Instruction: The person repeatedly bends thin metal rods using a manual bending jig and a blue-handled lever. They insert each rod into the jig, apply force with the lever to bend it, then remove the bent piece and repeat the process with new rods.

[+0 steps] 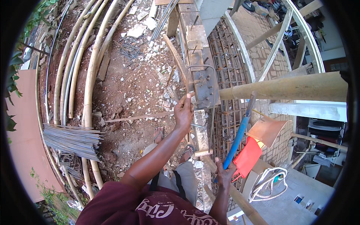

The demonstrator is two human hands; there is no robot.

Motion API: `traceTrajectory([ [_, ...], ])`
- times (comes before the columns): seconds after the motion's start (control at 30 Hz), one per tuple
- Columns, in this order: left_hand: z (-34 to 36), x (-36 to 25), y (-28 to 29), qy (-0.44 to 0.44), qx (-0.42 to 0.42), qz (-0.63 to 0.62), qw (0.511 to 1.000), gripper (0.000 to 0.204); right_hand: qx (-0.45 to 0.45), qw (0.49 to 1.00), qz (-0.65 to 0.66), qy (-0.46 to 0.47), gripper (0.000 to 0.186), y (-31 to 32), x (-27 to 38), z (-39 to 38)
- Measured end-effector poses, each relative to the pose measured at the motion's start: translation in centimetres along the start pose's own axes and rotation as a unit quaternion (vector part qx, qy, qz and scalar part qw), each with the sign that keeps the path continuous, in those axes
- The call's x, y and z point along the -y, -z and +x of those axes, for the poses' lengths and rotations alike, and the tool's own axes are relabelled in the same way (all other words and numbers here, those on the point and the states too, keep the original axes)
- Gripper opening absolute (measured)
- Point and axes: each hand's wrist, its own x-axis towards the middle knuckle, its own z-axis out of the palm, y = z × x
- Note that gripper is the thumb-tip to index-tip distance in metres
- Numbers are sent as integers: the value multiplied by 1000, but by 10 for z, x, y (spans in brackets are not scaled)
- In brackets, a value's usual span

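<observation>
A dark steel plate with several upright pins is fixed on the wooden beam in front of me. A thin steel rod, bent into an angular loop, lies around the plate, with one long leg running down toward me. My left hand is closed on the rod's near-left part beside the plate. My right hand is wrapped round the lower end of a long bar with a blue handle. The bar's bare metal head points away from me, apart from the plate, above the rebar cage. What the left fingertips grip is partly hidden.
A rusty rebar cage runs along the beam's right. A thick bamboo pole crosses at right. Cut steel rods lie on bamboo poles at left. Rubble covers the ground. A red sheet and white looped hose are near my right hand.
</observation>
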Motion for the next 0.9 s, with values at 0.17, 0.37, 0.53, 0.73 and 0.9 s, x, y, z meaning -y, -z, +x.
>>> traceTrajectory([
  [0.17, 61, 25, -15, -9, -81, -16, 997, 36, -23, 991, 116, -58, 31, -32, 5, -26],
  [0.37, 132, 29, -16, -40, -126, 43, 990, 38, 12, 987, 100, -126, 31, -31, 0, -39],
  [0.53, 205, -30, -23, 41, -71, 121, 989, 46, 81, 989, -11, -122, 31, 2, -7, -13],
  [0.73, 239, -66, -31, 48, -23, 183, 982, 49, 66, 973, -220, -23, 43, 70, -27, 111],
  [0.9, 231, -68, -36, 70, -60, 193, 977, 50, 176, 923, -339, 49, 48, 118, -34, 226],
])
